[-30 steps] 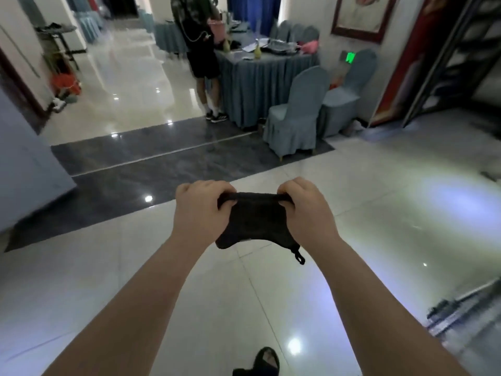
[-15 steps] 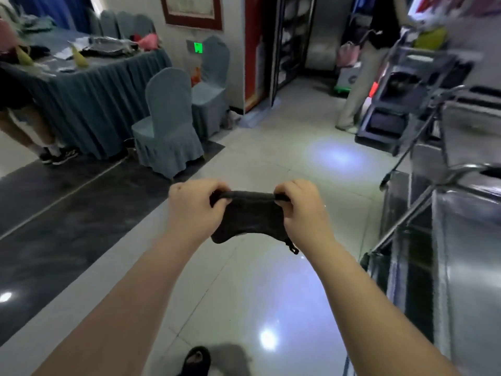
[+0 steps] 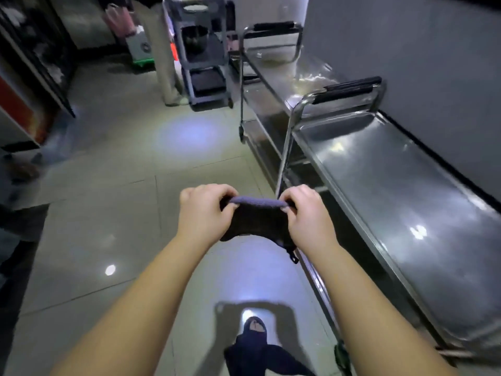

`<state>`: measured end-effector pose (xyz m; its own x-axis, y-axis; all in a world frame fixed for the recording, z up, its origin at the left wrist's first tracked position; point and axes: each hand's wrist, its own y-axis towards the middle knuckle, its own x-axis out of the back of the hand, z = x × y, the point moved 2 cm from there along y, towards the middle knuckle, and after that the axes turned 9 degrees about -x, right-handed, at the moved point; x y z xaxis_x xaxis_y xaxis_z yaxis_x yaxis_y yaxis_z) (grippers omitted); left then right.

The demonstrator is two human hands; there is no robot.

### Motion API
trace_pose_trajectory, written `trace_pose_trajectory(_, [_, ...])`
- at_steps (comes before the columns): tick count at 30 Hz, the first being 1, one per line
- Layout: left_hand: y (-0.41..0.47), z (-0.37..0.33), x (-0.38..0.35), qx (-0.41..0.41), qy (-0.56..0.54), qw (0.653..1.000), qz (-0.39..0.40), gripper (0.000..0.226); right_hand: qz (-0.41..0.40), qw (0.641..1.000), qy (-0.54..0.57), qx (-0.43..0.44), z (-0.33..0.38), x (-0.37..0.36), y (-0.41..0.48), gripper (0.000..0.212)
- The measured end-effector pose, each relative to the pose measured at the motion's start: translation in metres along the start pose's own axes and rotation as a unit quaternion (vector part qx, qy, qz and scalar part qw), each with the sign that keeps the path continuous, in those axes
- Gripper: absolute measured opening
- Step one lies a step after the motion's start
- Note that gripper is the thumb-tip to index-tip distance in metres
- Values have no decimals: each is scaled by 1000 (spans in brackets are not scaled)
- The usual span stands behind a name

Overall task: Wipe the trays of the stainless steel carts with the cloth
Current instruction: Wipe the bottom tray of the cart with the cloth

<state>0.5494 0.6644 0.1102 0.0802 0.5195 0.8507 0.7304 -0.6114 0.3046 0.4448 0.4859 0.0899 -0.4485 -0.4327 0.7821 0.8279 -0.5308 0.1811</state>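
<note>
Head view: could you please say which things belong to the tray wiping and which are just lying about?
Job: cloth, held by left hand and right hand; near cart tray; far cart.
Lying about: grey trolley, pink bag.

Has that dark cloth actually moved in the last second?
Yes. Held by the left hand and right hand, the cloth swung right toward the near steel cart: well left of it earlier, now beside its front post.

The tiled floor (image 3: 113, 191) (glossy, catching lights) carries the near steel cart (image 3: 393, 202) and, just beyond it, a second cart (image 3: 303, 77).
</note>
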Motion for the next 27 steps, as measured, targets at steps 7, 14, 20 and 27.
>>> trace_pose_trajectory(7, [86, 0, -81, -28, -53, 992, 109, 5, -2, 989, 45, -141, -71, -22, 47, 17])
trace_pose_trajectory(14, [171, 11, -137, -106, -45, 977, 179, 5, -29, 979, 10, -204, -107, -39, 97, 18])
trace_pose_trajectory(20, [218, 30, -203, -204, -72, 930, 296, 15, -7, 963, -140, -230, -126, -71, 113, 13])
trace_pose_trajectory(27, [229, 51, -268, -292, -89, 844, 441, 16, -108, 893, -88, -428, -132, -136, 84, 30])
